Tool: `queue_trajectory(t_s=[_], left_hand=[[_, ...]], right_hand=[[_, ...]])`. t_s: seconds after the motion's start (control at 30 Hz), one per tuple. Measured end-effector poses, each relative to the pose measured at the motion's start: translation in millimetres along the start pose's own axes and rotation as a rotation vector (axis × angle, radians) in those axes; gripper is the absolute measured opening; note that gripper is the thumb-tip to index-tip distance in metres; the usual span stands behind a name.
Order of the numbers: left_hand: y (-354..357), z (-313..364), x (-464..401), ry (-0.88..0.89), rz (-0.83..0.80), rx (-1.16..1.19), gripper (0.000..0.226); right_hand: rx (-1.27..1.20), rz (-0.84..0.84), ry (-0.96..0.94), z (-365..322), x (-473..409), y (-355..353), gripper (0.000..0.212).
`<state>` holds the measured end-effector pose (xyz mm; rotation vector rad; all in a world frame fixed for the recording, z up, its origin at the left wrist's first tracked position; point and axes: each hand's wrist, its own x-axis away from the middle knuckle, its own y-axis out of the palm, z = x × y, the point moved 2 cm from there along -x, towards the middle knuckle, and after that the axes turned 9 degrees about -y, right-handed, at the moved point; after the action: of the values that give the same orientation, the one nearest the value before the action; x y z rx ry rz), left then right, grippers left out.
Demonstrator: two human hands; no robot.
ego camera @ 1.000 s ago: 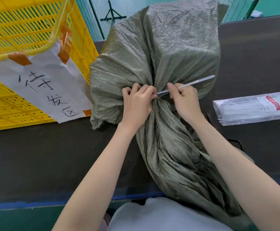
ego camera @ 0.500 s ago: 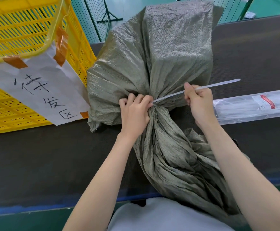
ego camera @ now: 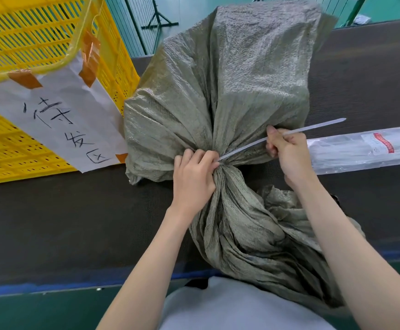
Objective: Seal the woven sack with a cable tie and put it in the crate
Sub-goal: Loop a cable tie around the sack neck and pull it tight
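Observation:
A grey-green woven sack (ego camera: 237, 86) lies on the dark table, its bulging body at the far side and its loose mouth trailing toward me. My left hand (ego camera: 193, 177) is closed around the gathered neck. A white cable tie (ego camera: 246, 146) circles that neck, and its free tail runs up and to the right. My right hand (ego camera: 287, 151) pinches this tail, with the pointed tip sticking out past my fingers. The yellow slotted crate (ego camera: 39, 41) stands at the far left, touching the sack's side.
A white paper sign (ego camera: 58, 120) with handwritten characters is taped to the crate's front. A clear bag of spare cable ties (ego camera: 365, 148) lies on the table (ego camera: 63, 222) at the right. The table's blue near edge runs by my body. Green floor and metal stands lie behind.
My right hand slid from beside the neck out to the right along the tie's tail, pulling more of it through. My left hand stayed clamped on the neck.

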<state>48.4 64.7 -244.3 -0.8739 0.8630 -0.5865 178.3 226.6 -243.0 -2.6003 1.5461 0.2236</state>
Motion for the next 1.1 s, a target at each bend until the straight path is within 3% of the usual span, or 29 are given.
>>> queue_trajectory(t_s=[0.3, 0.53, 0.6, 0.73, 0.83, 1.1], left_hand=[[12, 18, -16, -0.092, -0.048, 0.084, 0.019], [17, 10, -29, -0.092, -0.119, 0.120, 0.012], [15, 7, -26, -0.090, -0.139, 0.169, 0.012], [15, 6, -21, -0.141, -0.154, 0.348, 0.007], [17, 6, -15, -0.171, -0.129, 0.487, 0.004], [20, 1, -6, -0.169, -0.118, 0.496, 0.004]], right_hand=[[-0.060, 0.005, -0.014, 0, -23, -5, 0.046], [0.015, -0.084, -0.053, 2, -25, -1, 0.048], [0.070, -0.102, -0.098, 0, -15, 4, 0.043], [0.148, -0.148, -0.146, -3, 6, 6, 0.013], [0.273, -0.158, -0.146, -4, 19, -5, 0.007], [0.783, -0.097, -0.054, 24, 61, -64, 0.010]])
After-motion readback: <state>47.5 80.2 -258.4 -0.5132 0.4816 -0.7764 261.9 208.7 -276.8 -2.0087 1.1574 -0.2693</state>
